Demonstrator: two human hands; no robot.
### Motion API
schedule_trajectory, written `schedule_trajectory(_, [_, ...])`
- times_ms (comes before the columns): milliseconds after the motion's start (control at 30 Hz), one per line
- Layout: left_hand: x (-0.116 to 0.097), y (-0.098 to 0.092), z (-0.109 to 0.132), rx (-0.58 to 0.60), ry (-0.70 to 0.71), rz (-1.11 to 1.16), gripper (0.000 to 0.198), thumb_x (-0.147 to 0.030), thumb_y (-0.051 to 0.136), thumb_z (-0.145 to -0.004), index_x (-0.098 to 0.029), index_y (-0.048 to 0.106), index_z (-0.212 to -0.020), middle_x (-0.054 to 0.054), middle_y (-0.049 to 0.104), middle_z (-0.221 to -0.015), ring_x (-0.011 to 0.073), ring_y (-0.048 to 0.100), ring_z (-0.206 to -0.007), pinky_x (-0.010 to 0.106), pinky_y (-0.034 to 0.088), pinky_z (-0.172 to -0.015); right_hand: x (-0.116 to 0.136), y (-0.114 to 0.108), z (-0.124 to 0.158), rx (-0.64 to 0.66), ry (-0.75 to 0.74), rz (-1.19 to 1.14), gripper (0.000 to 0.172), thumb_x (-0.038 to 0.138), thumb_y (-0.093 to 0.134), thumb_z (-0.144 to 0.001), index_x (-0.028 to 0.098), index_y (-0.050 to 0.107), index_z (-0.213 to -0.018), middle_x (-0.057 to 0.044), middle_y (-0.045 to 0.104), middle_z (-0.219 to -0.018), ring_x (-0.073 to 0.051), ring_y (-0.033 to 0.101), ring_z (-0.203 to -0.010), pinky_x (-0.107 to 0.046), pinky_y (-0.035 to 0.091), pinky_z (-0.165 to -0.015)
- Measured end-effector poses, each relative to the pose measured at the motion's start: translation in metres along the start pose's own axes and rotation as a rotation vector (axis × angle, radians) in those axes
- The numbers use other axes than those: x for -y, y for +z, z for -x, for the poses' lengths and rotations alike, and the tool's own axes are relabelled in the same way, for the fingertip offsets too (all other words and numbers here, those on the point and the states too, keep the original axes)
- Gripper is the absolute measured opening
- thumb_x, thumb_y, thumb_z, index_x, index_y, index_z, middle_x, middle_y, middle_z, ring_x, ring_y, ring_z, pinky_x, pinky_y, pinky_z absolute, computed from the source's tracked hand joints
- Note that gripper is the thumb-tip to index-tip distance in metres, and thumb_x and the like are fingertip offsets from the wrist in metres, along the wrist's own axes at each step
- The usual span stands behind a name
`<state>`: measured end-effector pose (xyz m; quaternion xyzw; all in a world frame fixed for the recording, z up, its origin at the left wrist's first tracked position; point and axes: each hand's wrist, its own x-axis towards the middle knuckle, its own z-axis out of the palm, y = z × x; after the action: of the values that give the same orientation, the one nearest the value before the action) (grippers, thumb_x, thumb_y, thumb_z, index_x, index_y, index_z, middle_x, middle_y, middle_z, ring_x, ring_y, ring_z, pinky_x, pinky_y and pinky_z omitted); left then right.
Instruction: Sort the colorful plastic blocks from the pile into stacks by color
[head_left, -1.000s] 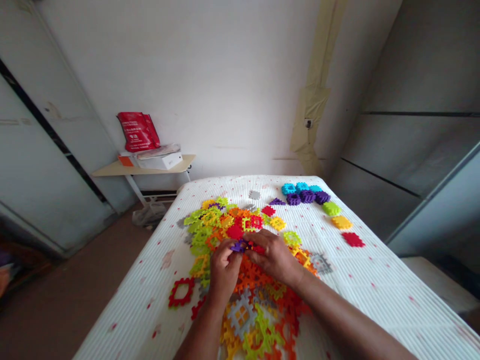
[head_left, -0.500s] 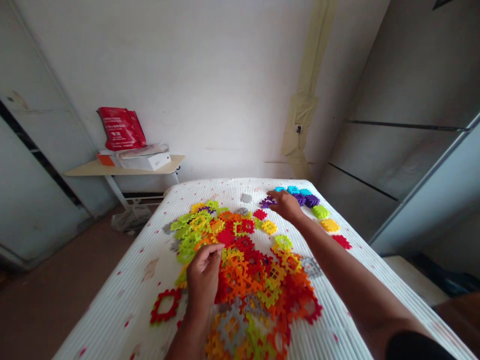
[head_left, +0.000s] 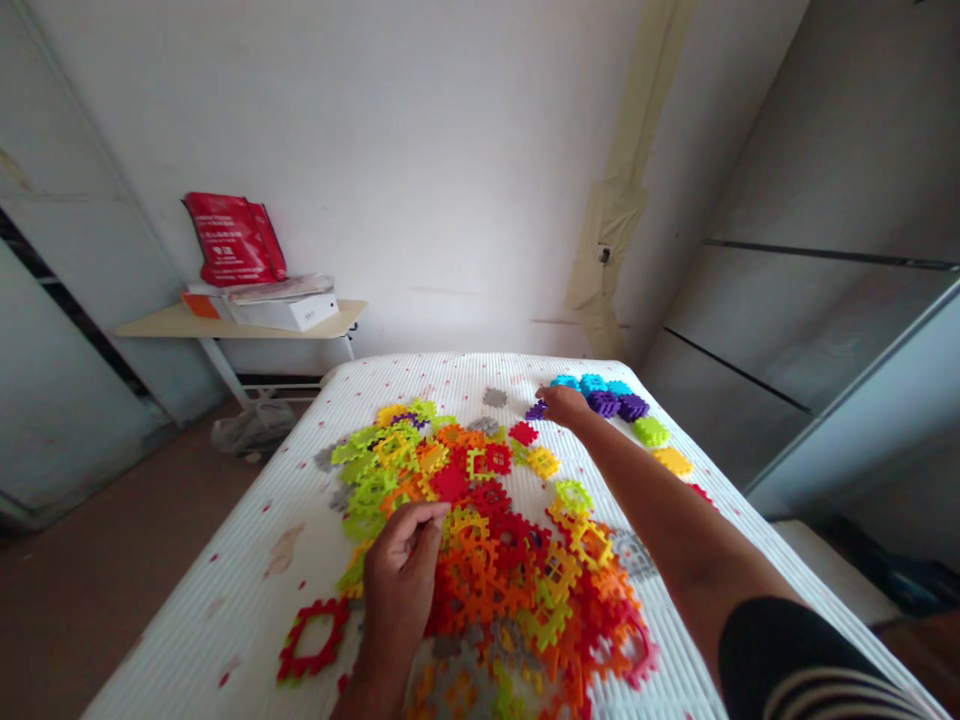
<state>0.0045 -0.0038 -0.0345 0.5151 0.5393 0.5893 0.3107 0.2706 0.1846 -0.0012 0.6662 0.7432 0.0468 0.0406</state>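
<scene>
A heap of interlocking plastic tiles [head_left: 495, 530] in red, orange, yellow, green and grey lies on the white bed [head_left: 697, 640]. My left hand [head_left: 401, 565] rests at the heap's left edge, fingers curled together over the tiles; what they hold is hidden. My right hand [head_left: 564, 404] reaches to the far side, fingers pinched at a purple tile [head_left: 535, 410]. Beside it lie sorted stacks: cyan tiles [head_left: 589, 383], purple tiles [head_left: 616, 404], a green stack [head_left: 651, 431], a yellow stack [head_left: 673, 461].
A lone red ring-shaped tile [head_left: 309, 638] lies near the bed's left edge. A grey tile [head_left: 493, 397] sits at the far side. A small side table [head_left: 240, 325] with a red bag [head_left: 232, 238] and a white box stands against the wall. Grey wardrobe panels flank the bed.
My right hand left the heap, where both hands were joined on a purple tile, and stretched to the far stacks with the purple tile. My left hand stayed at the heap's left edge.
</scene>
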Motion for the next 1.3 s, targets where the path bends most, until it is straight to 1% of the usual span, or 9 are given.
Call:
schedule_trajectory(233, [-0.003,0.001,0.002,0.011,-0.003,0.014,0.015,-0.032,0.061,-0.067,-0.020,0.070,-0.072,0.004,0.069,-0.074,0.0189,0.061,-0.069,0.029,0.050,-0.071,-0.002,0.003,-0.004,0.031,0.011,0.038,0.037,0.023,0.057,-0.081,0.026,0.060,-0.119,-0.007,0.065,-0.109,-0.022,0.060,-0.098,-0.026,0.048,-0.072])
schedule_trajectory(333, [-0.002,0.001,0.002,0.011,0.008,0.008,0.014,-0.031,0.061,-0.068,-0.020,0.070,-0.072,0.004,0.068,-0.073,0.0187,0.061,-0.068,0.029,0.049,-0.071,-0.001,0.006,-0.006,0.043,0.014,0.050,0.036,0.024,0.056,-0.082,0.025,0.060,-0.119,-0.009,0.065,-0.110,-0.024,0.060,-0.099,-0.028,0.049,-0.071])
schedule_trajectory(500, [0.000,0.002,0.001,0.013,0.000,0.007,0.016,-0.032,0.061,-0.068,-0.020,0.070,-0.073,0.004,0.068,-0.073,0.0186,0.061,-0.069,0.029,0.049,-0.071,0.000,0.008,-0.008,0.056,0.009,0.072,0.040,0.020,0.055,-0.082,0.024,0.058,-0.121,-0.012,0.064,-0.109,-0.026,0.061,-0.098,-0.032,0.050,-0.071])
schedule_trajectory(733, [-0.002,0.002,0.001,0.016,-0.008,0.005,0.015,-0.031,0.061,-0.069,-0.020,0.070,-0.074,0.004,0.068,-0.073,0.0185,0.061,-0.069,0.029,0.049,-0.073,0.003,0.012,-0.008,0.069,-0.004,0.108,0.042,0.020,0.052,-0.084,0.025,0.055,-0.125,-0.014,0.064,-0.110,-0.028,0.059,-0.101,-0.036,0.050,-0.075])
schedule_trajectory(900, [-0.003,0.001,0.002,0.017,-0.007,-0.010,0.016,-0.031,0.060,-0.068,-0.019,0.069,-0.073,0.003,0.068,-0.072,0.0182,0.061,-0.069,0.029,0.050,-0.071,0.005,0.014,-0.010,0.092,-0.018,0.119,0.040,0.018,0.049,-0.085,0.026,0.057,-0.123,-0.013,0.063,-0.114,-0.029,0.057,-0.105,-0.039,0.048,-0.079])
schedule_trajectory(1067, [-0.002,0.000,0.004,0.030,-0.033,-0.031,0.018,-0.031,0.058,-0.071,-0.018,0.068,-0.076,0.003,0.068,-0.074,0.0173,0.061,-0.071,0.028,0.050,-0.072,0.007,0.013,-0.012,0.112,-0.002,0.125,0.036,0.016,0.048,-0.085,0.024,0.060,-0.119,-0.014,0.062,-0.115,-0.029,0.056,-0.106,-0.039,0.047,-0.081])
schedule_trajectory(1167, [-0.002,0.000,0.004,0.031,-0.024,-0.038,0.017,-0.030,0.057,-0.071,-0.018,0.068,-0.077,0.003,0.068,-0.075,0.0164,0.061,-0.072,0.027,0.049,-0.072,0.008,0.012,-0.012,0.113,0.003,0.125,0.035,0.014,0.047,-0.086,0.022,0.061,-0.117,-0.014,0.062,-0.114,-0.029,0.056,-0.106,-0.038,0.047,-0.080])
schedule_trajectory(1300, [-0.002,0.000,0.004,0.036,0.005,-0.071,0.016,-0.029,0.056,-0.073,-0.018,0.067,-0.076,0.002,0.066,-0.074,0.0156,0.060,-0.071,0.026,0.049,-0.070,0.013,0.003,-0.007,0.089,0.010,0.113,0.035,0.011,0.046,-0.085,0.019,0.061,-0.115,-0.015,0.063,-0.111,-0.029,0.057,-0.105,-0.039,0.046,-0.080])
